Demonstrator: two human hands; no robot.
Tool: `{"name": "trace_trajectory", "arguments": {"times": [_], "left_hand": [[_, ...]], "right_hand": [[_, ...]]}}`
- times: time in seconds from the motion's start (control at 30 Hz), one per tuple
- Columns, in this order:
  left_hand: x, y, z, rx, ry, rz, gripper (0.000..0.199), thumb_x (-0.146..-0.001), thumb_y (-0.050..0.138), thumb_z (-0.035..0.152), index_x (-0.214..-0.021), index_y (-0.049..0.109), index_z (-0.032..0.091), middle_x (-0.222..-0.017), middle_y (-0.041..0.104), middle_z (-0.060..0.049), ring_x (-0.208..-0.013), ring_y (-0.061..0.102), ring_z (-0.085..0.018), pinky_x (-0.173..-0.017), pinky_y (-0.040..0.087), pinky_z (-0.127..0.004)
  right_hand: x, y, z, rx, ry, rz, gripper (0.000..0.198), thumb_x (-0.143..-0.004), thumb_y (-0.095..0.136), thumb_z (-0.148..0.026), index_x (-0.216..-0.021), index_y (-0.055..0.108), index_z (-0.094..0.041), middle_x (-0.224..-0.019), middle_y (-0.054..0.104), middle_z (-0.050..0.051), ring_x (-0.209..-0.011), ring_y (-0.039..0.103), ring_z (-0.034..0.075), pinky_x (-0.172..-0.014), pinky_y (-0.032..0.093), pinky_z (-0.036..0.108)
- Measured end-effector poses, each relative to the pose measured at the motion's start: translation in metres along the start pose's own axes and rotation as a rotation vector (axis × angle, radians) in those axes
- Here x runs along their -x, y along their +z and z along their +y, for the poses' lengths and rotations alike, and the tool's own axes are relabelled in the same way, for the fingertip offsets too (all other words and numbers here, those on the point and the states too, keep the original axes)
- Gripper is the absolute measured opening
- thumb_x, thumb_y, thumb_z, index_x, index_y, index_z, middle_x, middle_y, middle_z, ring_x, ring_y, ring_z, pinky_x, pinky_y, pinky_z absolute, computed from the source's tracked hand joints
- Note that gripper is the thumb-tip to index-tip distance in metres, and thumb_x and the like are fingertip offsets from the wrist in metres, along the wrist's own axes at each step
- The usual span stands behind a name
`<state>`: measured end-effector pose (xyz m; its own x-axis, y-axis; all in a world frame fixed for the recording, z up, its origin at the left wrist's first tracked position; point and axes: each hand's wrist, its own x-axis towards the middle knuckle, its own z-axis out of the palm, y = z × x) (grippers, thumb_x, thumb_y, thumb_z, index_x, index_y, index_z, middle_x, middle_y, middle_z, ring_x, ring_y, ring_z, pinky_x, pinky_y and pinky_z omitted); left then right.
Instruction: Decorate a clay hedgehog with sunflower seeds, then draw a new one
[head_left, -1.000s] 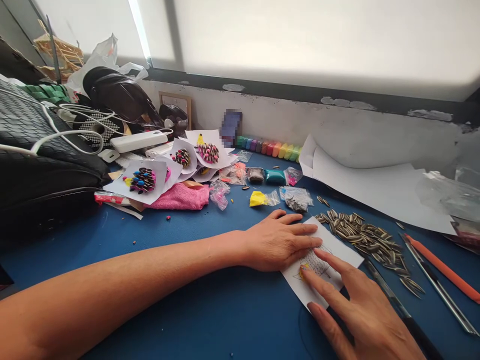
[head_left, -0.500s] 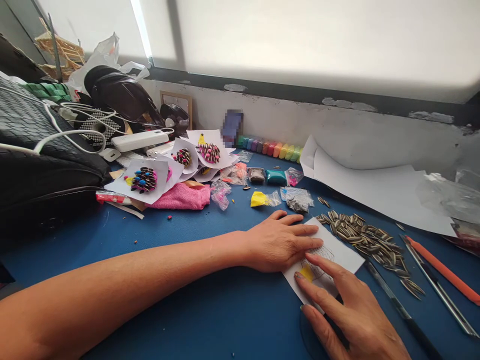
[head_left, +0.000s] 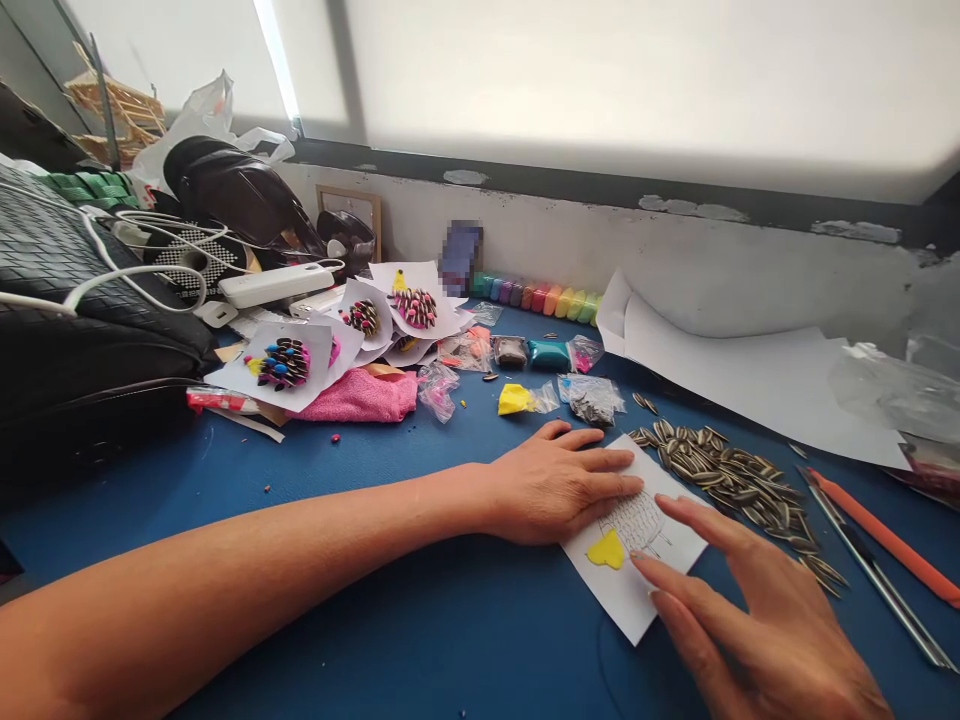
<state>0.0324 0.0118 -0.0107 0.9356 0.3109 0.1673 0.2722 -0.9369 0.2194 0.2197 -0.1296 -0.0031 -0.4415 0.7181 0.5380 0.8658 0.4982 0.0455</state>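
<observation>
A white sheet of paper [head_left: 637, 610] with a line drawing lies on the blue table. My left hand [head_left: 559, 485] rests flat across its upper left part, fingers spread. On the drawing sits a flat yellow piece of clay [head_left: 607, 549]. Just to the right of it is my right hand [head_left: 757, 590], with fingers apart and nothing between them. The fingertips hover over or lightly touch the paper; I cannot tell which. Behind the paper lies a heap of striped sunflower seeds [head_left: 727, 470].
Right of the seeds lie an orange tool [head_left: 885, 535] and a craft knife [head_left: 874, 570]. Yellow clay [head_left: 514, 399] and other clay packets lie behind my left hand. Seed-covered figures on paper [head_left: 281, 365], a pink towel [head_left: 360, 396] and a black bag [head_left: 90, 350] stand at left.
My right hand has moved right, off the yellow clay piece, which now shows whole and looks flatter and wider. The left hand stays on the paper.
</observation>
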Motion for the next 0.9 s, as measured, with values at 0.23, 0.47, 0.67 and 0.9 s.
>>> {"name": "trace_trajectory", "arguments": {"times": [0.23,0.47,0.67,0.9], "left_hand": [[0.000,0.000,0.000,0.015,0.003,0.009,0.046,-0.104,0.024,0.036,-0.143,0.045,0.024,-0.154,0.039,-0.004,-0.142,0.033,-0.030,-0.111,0.027,-0.051],[0.000,0.000,0.000,0.023,0.002,0.008,0.046,-0.104,0.024,0.036,-0.143,0.045,0.023,-0.154,0.039,-0.003,-0.141,0.033,-0.031,-0.112,0.027,-0.054],[0.000,0.001,0.000,0.021,0.008,0.020,0.047,-0.103,0.024,0.036,-0.143,0.046,0.023,-0.154,0.040,-0.005,-0.141,0.033,-0.030,-0.111,0.027,-0.054],[0.000,0.001,0.001,0.022,0.001,0.015,0.046,-0.104,0.024,0.037,-0.143,0.045,0.024,-0.154,0.040,-0.003,-0.141,0.033,-0.031,-0.112,0.027,-0.053]], "right_hand": [[-0.005,0.001,0.002,0.063,-0.181,-0.033,0.023,-0.088,0.061,-0.024,-0.107,0.075,-0.024,-0.132,0.061,0.017,-0.121,0.058,0.031,-0.092,0.050,0.044],[-0.006,-0.003,0.010,0.178,-0.232,-0.092,0.026,-0.089,0.061,-0.027,-0.112,0.073,-0.026,-0.135,0.060,0.017,-0.121,0.058,0.031,-0.093,0.046,0.045],[-0.006,-0.003,0.014,0.210,-0.222,-0.094,0.026,-0.091,0.057,-0.031,-0.112,0.072,-0.029,-0.134,0.062,0.014,-0.116,0.062,0.029,-0.093,0.045,0.044],[-0.005,-0.001,0.018,0.253,-0.261,-0.105,0.026,-0.093,0.054,-0.028,-0.113,0.071,-0.027,-0.131,0.064,0.015,-0.115,0.063,0.030,-0.094,0.043,0.046]]}}
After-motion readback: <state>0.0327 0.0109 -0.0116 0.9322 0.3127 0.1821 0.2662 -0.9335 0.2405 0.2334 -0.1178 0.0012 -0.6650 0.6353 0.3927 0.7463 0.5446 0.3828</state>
